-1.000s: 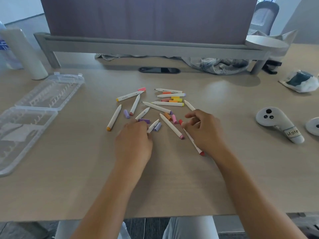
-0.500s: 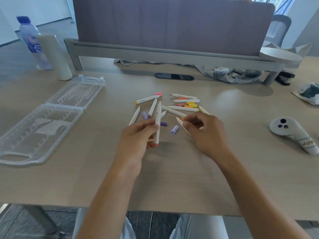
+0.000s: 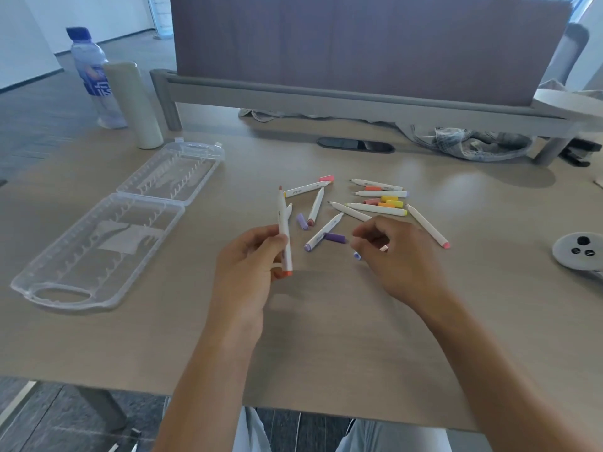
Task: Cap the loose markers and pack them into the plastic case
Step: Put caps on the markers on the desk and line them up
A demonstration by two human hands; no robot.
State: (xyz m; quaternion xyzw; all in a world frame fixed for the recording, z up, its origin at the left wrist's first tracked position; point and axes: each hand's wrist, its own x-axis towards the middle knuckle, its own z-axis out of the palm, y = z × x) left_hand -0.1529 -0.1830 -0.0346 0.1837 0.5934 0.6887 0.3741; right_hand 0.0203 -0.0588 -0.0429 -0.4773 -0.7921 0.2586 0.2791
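My left hand (image 3: 248, 256) grips a white marker (image 3: 283, 230) with an orange end, holding it nearly upright with its uncapped tip pointing up. To its right, my right hand (image 3: 401, 256) hovers low over the table, fingers curled and pinching a small pinkish cap (image 3: 385, 247). Just left of those fingers lie a purple cap (image 3: 335, 238) and a pale blue cap (image 3: 357, 255). Several white markers (image 3: 375, 207) and coloured caps (image 3: 390, 200) are scattered behind my hands. The clear plastic case (image 3: 107, 230) lies open and empty at the left, its lid (image 3: 176, 171) folded back.
A water bottle (image 3: 91, 70) and a white cylinder (image 3: 133, 106) stand at the back left. A controller (image 3: 577, 252) lies at the right edge. Crumpled cloth (image 3: 466, 141) and a black cable port (image 3: 355, 145) sit under the desk divider.
My left hand picked the orange marker off the table and raised it upright. My right hand closed its fingers over a cap in the pile and lifted slightly. The view swung left.
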